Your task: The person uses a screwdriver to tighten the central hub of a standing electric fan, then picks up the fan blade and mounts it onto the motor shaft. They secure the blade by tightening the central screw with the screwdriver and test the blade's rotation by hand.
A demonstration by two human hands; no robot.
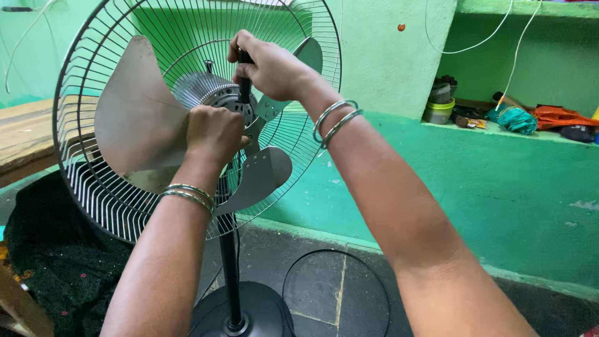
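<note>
A pedestal fan stands in front of me with its wire rear guard [87,181] open at the front. Its metal blades [140,118] sit on the grey motor hub [203,90]. My right hand [268,65] grips a black tool handle [244,87] that points down at the hub. My left hand [215,134] is closed around the middle of the blade set, just below the tool. Metal bangles sit on both wrists. What lies under my left hand is hidden.
The fan's black pole [229,268] rises from a round black base [249,312] on a dark stone floor, with a black cable [337,274] looped beside it. Dark cloth [56,262] lies at left, a wooden bench [25,134] behind. A green ledge [499,134] holds a tub and clutter.
</note>
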